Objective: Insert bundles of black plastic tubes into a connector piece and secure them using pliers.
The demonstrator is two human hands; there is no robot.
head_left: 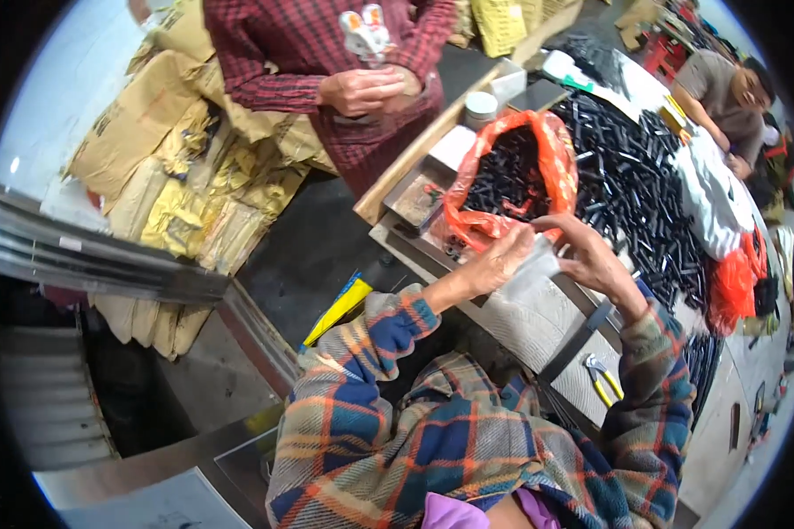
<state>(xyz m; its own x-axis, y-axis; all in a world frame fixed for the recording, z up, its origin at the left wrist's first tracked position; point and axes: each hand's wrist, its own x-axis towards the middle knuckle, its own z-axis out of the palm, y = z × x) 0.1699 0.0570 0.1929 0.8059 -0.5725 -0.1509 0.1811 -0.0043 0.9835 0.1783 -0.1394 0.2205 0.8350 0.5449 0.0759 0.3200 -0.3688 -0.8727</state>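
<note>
Fingers of the left hand (490,266) are pinching a crumpled, translucent white plastic bag (535,269), sloping up rightward over the near edge of a pale, wood-edged worktable (538,333); the right hand (598,263) is arching, half-open, beside it, grip unclear.

The worktable (551,331) bears loose black pieces (635,189) and pliers (603,381).
</note>
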